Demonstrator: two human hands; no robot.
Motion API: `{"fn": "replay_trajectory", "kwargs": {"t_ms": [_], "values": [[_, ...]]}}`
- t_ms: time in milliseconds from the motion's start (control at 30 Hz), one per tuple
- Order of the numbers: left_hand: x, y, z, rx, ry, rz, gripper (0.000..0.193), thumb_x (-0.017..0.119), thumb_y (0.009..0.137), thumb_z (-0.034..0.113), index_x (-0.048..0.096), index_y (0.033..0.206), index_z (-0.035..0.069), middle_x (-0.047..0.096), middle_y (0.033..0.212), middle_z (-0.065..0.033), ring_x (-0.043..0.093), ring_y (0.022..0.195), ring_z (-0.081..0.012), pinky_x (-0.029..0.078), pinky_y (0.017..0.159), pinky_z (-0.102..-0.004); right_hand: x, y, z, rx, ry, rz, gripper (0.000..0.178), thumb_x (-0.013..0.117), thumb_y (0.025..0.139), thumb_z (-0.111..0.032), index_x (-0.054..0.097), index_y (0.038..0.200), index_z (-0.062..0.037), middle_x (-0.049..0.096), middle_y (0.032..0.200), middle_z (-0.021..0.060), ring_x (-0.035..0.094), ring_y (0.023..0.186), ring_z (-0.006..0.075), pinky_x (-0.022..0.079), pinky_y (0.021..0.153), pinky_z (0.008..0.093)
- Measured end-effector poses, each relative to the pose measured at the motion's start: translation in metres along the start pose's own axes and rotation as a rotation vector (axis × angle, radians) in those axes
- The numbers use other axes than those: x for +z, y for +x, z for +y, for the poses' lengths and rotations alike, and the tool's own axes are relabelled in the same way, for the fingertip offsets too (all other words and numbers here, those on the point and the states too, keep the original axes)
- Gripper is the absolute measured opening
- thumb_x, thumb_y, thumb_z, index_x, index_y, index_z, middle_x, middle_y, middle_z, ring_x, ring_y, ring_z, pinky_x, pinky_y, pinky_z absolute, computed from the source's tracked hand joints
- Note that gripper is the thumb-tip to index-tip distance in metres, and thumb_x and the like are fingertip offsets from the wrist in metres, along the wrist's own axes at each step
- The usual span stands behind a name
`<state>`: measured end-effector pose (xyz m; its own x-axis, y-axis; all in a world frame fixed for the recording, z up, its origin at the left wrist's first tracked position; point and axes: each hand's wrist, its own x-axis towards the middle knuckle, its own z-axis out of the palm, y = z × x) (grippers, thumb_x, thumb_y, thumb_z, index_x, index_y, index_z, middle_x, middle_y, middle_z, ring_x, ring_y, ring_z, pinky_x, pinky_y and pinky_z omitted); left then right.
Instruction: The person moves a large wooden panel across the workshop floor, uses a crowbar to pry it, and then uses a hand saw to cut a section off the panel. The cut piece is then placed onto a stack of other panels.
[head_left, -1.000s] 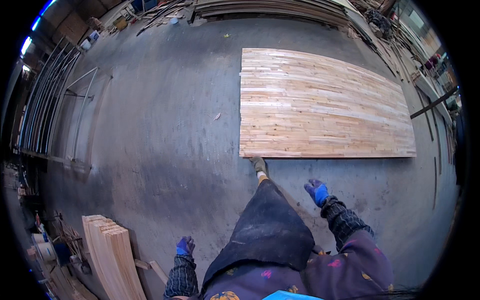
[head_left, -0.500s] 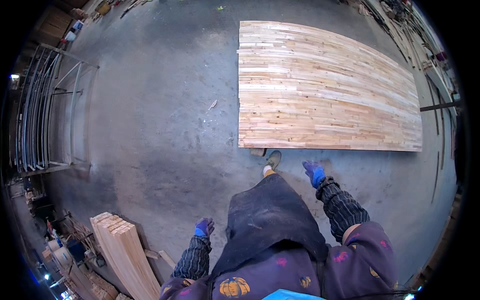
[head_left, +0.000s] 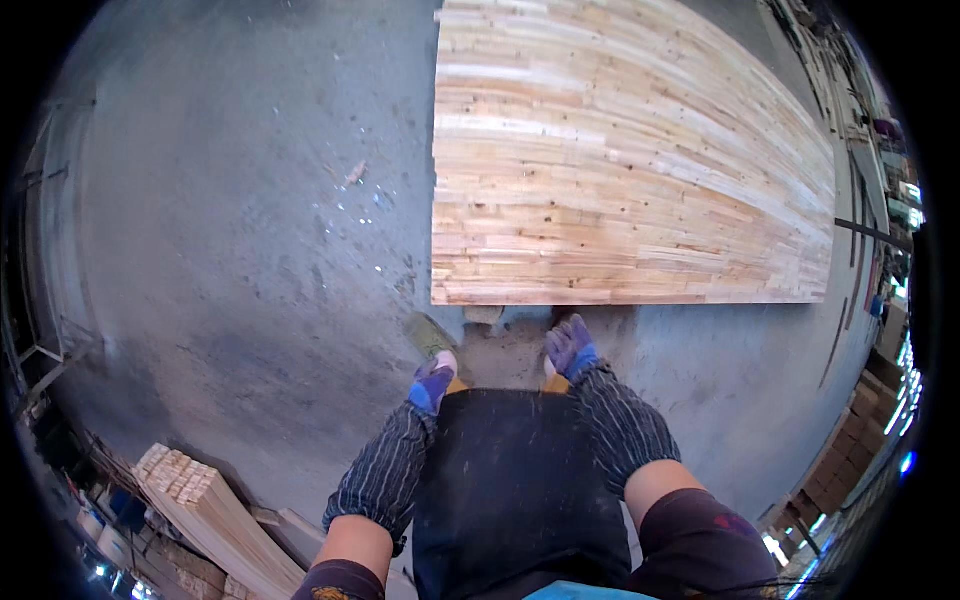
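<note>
A large panel [head_left: 620, 170] of light wood strips joined edge to edge lies in front of me, its near edge just beyond my hands. My right hand [head_left: 570, 345], in a purple and blue glove, reaches forward close below that edge with its fingers stretched out and nothing in them. Beside my left shoe, my left hand [head_left: 434, 380] hangs low in a similar glove. It seems loosely open and holds nothing I can see, though its fingers are partly blurred. Under the panel's near edge, a small wooden block [head_left: 484, 314] sticks out between my feet.
A bundle of long light wood strips [head_left: 190, 490] stands at the lower left. Metal frames [head_left: 45, 350] line the far left. Small scraps [head_left: 357, 172] lie on the grey concrete floor [head_left: 250, 220]. Stacked brown pieces [head_left: 840, 455] stand at the right, with long thin bars nearby.
I have come closer to the panel, which now fills more of the view. Both hands have moved forward and inward; the left came from far lower left. Both feet now stand near the panel's edge.
</note>
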<state>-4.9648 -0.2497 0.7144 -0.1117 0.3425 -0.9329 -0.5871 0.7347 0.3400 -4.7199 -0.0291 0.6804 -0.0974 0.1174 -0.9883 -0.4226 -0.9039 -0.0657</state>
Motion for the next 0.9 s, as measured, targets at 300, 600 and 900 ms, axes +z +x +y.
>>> {"fn": "replay_trajectory", "kwargs": {"t_ms": [300,600,900], "values": [[0.08,0.205,-0.1,0.189,0.283,0.433,0.091,0.076,0.061,0.032,0.028,0.13,-0.002,0.034,0.131,-0.0248,0.039,0.117,-0.0313,0.033,0.098,-0.0361,0.005,0.194,0.039,-0.1,0.117,0.229,0.078,0.06,0.072,-0.058,0.029,0.132,-0.0175,0.033,0.136,0.0048,0.035,0.119,0.024,0.03,0.098,0.0411],[0.118,0.234,-0.061,0.333,0.931,0.573,0.098,0.073,0.06,0.045,0.024,0.134,0.004,0.031,0.133,-0.0182,0.029,0.123,-0.0325,0.023,0.104,-0.0377,-0.003,0.199,0.041,-0.053,0.359,0.026,0.072,0.062,0.074,-0.051,0.036,0.13,-0.0133,0.041,0.13,0.0077,0.041,0.115,0.0267,0.03,0.1,0.0454],[0.135,0.321,-0.109,0.196,1.047,0.587,0.085,0.062,0.071,0.049,0.024,0.134,0.006,0.03,0.136,-0.0149,0.029,0.123,-0.0308,0.023,0.105,-0.0371,-0.002,0.196,0.041,-0.062,0.309,0.154,0.074,0.065,0.073,-0.048,0.035,0.129,-0.0088,0.042,0.128,0.0094,0.041,0.114,0.0275,0.032,0.1,0.0413]]}}
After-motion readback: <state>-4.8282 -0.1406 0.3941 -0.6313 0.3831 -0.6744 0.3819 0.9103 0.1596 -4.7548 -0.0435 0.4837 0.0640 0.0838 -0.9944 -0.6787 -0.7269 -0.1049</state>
